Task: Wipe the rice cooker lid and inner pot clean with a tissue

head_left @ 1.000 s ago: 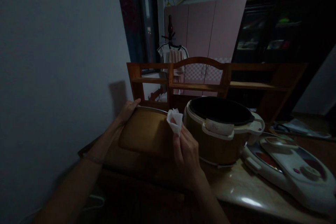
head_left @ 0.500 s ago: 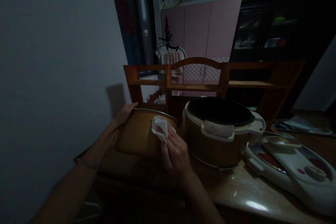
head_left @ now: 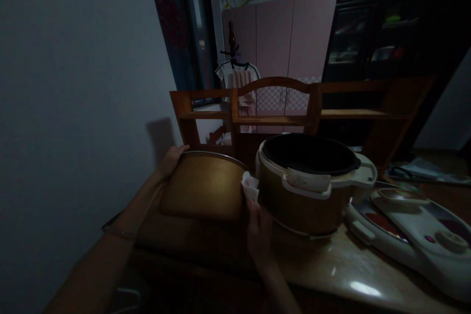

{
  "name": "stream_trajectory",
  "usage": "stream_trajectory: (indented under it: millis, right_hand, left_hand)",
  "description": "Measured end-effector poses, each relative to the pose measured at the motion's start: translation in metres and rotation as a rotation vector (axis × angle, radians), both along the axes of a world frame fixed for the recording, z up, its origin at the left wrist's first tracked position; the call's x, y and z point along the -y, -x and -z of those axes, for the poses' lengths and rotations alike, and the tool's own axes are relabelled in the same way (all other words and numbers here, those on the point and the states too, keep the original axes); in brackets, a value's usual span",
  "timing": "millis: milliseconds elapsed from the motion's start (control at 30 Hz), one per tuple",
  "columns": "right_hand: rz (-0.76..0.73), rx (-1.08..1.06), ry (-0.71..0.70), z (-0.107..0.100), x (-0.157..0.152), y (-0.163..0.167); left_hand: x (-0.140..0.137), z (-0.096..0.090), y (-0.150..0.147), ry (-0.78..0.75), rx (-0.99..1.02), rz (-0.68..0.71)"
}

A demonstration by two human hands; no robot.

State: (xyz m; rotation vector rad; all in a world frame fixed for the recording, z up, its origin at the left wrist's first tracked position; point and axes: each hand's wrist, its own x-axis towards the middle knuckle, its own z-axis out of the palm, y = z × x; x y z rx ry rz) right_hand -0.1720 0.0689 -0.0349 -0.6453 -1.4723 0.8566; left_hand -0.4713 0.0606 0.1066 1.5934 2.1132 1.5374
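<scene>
Right hand (head_left: 260,235) has shifted the white tissue (head_left: 250,187) from the golden pot's (head_left: 206,189) front wall to its 3 o'clock edge, leaving that front wall uncovered; wiping appears to have reached the side. Pose: hands apart; right reaches up from 5 o'clock, fingers pinching the tissue; left hand (head_left: 170,162) clamps the pot's rim at 10 o'clock, forearm rising from 7. Pot is tilted over the tabletop (head_left: 324,265); base contact unclear. Cooker body (head_left: 305,206) at pot's 3 o'clock; lid (head_left: 412,235) at 4.
</scene>
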Motion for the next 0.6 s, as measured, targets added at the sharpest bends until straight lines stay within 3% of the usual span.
stream_trajectory:
  millis: [267,367,467,600]
  right_hand:
    - [0.116,-0.072,0.256,0.025,-0.011,0.011]
    - [0.068,-0.066,0.317,0.033,-0.012,0.013]
    - [0.073,-0.107,0.365,0.032,-0.01,0.016]
    - [0.015,-0.171,0.329,0.017,-0.004,0.015]
  left_hand:
    - [0.001,0.002,0.003,0.006,-0.051,-0.002]
    - [0.001,0.003,0.002,0.026,-0.073,-0.005]
    - [0.002,0.002,-0.001,0.01,-0.123,-0.054]
    - [0.005,-0.001,-0.005,0.004,-0.181,-0.076]
